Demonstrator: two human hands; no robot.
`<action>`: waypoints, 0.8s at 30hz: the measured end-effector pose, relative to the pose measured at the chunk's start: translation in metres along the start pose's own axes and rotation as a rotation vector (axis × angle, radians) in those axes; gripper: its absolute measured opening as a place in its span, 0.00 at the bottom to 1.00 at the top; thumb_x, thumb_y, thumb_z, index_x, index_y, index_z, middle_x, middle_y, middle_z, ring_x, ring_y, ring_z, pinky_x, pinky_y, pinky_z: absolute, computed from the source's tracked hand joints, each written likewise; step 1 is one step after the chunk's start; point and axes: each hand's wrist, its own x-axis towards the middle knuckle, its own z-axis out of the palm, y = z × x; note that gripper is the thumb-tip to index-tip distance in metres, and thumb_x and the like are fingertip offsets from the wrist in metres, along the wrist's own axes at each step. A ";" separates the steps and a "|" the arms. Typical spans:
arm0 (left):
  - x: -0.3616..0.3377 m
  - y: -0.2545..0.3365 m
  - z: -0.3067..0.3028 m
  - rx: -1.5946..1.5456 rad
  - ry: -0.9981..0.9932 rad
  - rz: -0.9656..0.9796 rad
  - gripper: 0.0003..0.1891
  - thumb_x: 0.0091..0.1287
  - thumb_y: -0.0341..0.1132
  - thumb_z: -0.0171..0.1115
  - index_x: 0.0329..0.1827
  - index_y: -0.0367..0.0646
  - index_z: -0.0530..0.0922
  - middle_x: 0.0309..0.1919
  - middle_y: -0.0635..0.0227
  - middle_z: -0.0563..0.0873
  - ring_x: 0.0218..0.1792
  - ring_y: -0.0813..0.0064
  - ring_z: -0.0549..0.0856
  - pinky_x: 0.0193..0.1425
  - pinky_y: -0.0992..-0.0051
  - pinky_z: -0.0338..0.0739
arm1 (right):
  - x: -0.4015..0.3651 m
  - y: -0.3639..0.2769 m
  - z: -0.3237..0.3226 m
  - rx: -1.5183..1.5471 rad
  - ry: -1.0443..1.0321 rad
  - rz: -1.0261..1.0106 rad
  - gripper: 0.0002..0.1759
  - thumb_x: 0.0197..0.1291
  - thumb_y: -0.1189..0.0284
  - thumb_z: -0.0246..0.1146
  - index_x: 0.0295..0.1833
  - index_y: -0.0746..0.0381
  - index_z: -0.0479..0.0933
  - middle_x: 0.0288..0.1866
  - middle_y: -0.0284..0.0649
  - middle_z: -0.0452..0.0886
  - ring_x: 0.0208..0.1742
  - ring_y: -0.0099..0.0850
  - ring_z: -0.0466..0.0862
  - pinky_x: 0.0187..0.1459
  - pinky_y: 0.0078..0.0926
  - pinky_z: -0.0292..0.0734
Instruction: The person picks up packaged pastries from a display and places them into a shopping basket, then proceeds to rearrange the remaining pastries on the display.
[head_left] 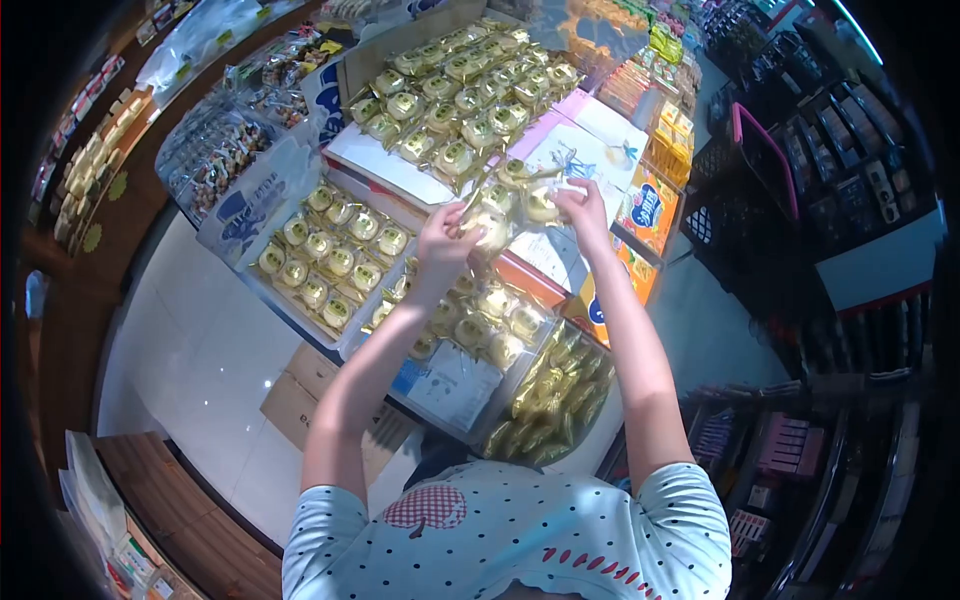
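Note:
My left hand (447,236) is closed on a wrapped pastry (491,230), round and pale inside a clear, gold-edged packet. Just to the right, my right hand (584,206) pinches the edge of another wrapped pastry (541,206). Both are held up over the display, side by side. A third packet (512,172) shows right behind them. Beyond my hands, rows of the same pastries (452,158) lie on a white box top (385,165). More packets (470,328) fill a plastic tray below my left forearm.
A tray of pastries (318,245) stands at the left, beside bagged sweets (215,160). Gold packets (560,390) lie near my body. Orange boxes (648,212) line the display's right edge. A pink-framed basket (765,160) stands across the aisle, and a cardboard box (300,395) is on the floor.

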 end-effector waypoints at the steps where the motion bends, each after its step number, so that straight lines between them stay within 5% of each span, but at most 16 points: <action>1: 0.015 -0.003 0.012 0.001 0.011 0.005 0.21 0.52 0.29 0.71 0.47 0.34 0.73 0.36 0.66 0.77 0.35 0.78 0.79 0.40 0.78 0.77 | 0.028 -0.002 0.002 -0.001 -0.011 -0.005 0.26 0.48 0.73 0.68 0.52 0.65 0.65 0.33 0.37 0.78 0.33 0.22 0.77 0.36 0.18 0.71; 3: 0.035 -0.014 0.029 0.136 0.221 0.067 0.22 0.50 0.30 0.73 0.44 0.33 0.70 0.34 0.65 0.76 0.33 0.78 0.78 0.38 0.78 0.76 | 0.071 0.000 0.004 -0.184 -0.119 -0.046 0.20 0.46 0.70 0.70 0.43 0.65 0.72 0.30 0.36 0.79 0.32 0.21 0.77 0.34 0.19 0.70; 8: 0.066 -0.054 0.060 0.149 0.346 0.014 0.23 0.48 0.32 0.75 0.41 0.35 0.69 0.30 0.67 0.76 0.27 0.79 0.77 0.31 0.81 0.73 | 0.131 -0.001 0.011 -0.326 -0.236 0.016 0.13 0.44 0.67 0.70 0.32 0.61 0.77 0.27 0.32 0.78 0.28 0.20 0.75 0.30 0.18 0.67; 12: 0.066 -0.050 0.069 0.310 0.378 0.007 0.23 0.48 0.31 0.71 0.41 0.34 0.68 0.36 0.54 0.75 0.35 0.59 0.77 0.42 0.64 0.72 | 0.152 0.023 0.019 -0.401 -0.375 0.049 0.12 0.45 0.66 0.70 0.32 0.62 0.78 0.26 0.31 0.79 0.26 0.21 0.74 0.29 0.19 0.68; 14: 0.064 -0.051 0.072 0.734 0.416 0.326 0.20 0.52 0.34 0.70 0.41 0.35 0.69 0.38 0.55 0.74 0.38 0.59 0.78 0.41 0.68 0.75 | 0.155 0.036 0.023 -0.399 -0.299 -0.077 0.12 0.48 0.66 0.68 0.32 0.64 0.80 0.24 0.33 0.80 0.26 0.21 0.75 0.30 0.19 0.69; 18: 0.062 -0.043 0.075 0.945 0.352 0.364 0.20 0.53 0.39 0.67 0.42 0.36 0.70 0.42 0.54 0.72 0.41 0.56 0.77 0.41 0.67 0.75 | 0.148 0.048 0.026 -0.458 -0.232 -0.209 0.13 0.52 0.66 0.66 0.32 0.66 0.80 0.25 0.36 0.81 0.27 0.21 0.77 0.31 0.19 0.70; 24: 0.073 -0.042 0.069 1.107 0.368 0.498 0.15 0.52 0.41 0.67 0.35 0.43 0.74 0.41 0.56 0.74 0.29 0.61 0.80 0.29 0.68 0.77 | 0.134 0.057 0.027 -0.437 -0.014 -0.217 0.17 0.56 0.62 0.62 0.37 0.68 0.79 0.30 0.44 0.82 0.31 0.32 0.80 0.36 0.28 0.73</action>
